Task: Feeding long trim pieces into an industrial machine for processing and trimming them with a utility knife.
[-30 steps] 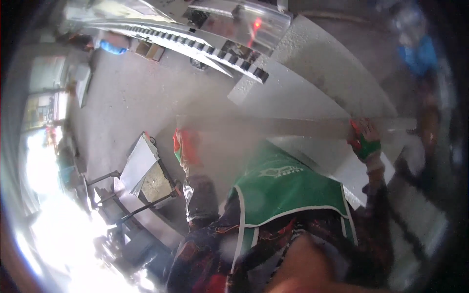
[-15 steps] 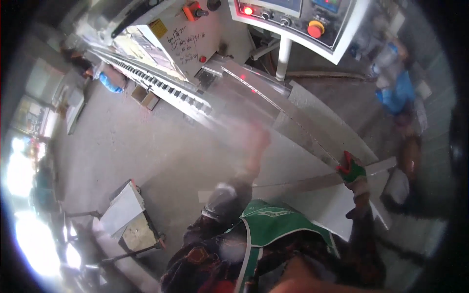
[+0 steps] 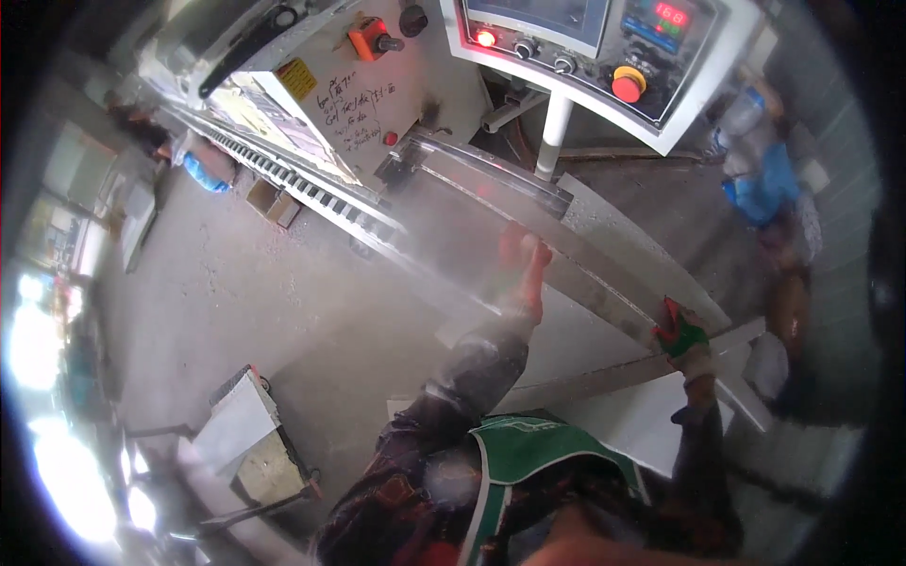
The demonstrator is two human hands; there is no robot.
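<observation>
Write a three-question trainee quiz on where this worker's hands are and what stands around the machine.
1. True or false: the left hand rests on the long pale panel lying on the machine's bed.
2. What does the right hand grip? A) the red round button on the control panel B) the near edge of the white board C) the small cart on the floor
3. Fill in: both hands wear red-fingered ____.

Key
1. True: it reaches forward onto the panel, below the control panel.
2. B: the hand closes on the board's edge; the small cart stands apart at lower left.
3. Gloves.
</observation>
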